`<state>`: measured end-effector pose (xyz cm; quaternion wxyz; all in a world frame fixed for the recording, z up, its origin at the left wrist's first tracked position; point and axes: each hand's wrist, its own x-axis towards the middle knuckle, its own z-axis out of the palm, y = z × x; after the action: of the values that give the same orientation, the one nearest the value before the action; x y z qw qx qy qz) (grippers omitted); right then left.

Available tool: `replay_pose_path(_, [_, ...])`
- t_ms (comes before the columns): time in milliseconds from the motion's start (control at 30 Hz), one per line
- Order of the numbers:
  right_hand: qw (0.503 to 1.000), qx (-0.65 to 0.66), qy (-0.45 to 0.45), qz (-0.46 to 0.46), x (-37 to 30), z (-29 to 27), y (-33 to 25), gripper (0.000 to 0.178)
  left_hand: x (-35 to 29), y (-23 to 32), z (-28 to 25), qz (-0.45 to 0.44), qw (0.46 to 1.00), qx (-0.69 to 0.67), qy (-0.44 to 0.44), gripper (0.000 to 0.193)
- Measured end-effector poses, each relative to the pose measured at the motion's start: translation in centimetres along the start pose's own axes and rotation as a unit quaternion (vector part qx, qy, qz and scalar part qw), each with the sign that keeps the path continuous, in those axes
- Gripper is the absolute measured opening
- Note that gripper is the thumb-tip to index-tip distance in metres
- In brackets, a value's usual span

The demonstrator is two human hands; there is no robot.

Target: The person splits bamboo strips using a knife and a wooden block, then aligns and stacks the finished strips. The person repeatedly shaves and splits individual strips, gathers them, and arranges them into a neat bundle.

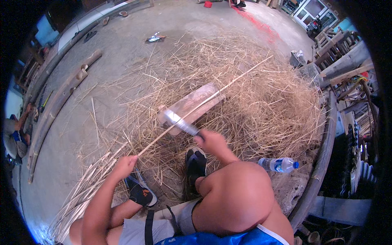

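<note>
My left hand pinches the near end of a long thin bamboo strip that runs up and to the right across the scene. My right hand grips the handle of a knife whose wide metal blade lies against the strip. Blade and strip rest over a pale wooden block lying in the shavings. My feet in dark sandals sit just below the block.
A thick heap of straw-like bamboo shavings covers the concrete floor. Cut strips lie in a bundle at lower left. A plastic water bottle lies at right beside a curved bamboo pole. Long poles line the left.
</note>
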<state>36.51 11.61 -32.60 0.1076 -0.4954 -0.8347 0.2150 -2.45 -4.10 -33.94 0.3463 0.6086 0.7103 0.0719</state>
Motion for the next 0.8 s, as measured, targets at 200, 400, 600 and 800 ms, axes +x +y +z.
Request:
replay_pose_path(200, [0.986, -0.049, -0.137, -0.079, 0.5, 0.8, 4.1, 0.048, -1.5, -4.6, -0.6, 0.053, 0.996, -0.061, -0.023, 0.051])
replay_pose_path(400, [0.953, -0.094, 0.050, 0.283, 3.1, -4.2, 8.5, 0.056, -5.2, -7.1, -4.7, -0.182, 0.939, -0.192, -0.219, 0.053])
replay_pose_path(600, [0.987, 0.054, -0.149, -0.013, -0.8, 4.6, -0.1, 0.051, 1.9, 2.1, 2.7, 0.008, 0.993, 0.105, 0.044, 0.041])
replay_pose_path(800, [0.968, -0.042, 0.013, 0.246, 2.4, -2.4, 7.4, 0.054, -1.5, -0.5, 0.3, 0.027, 0.986, 0.136, 0.089, 0.046])
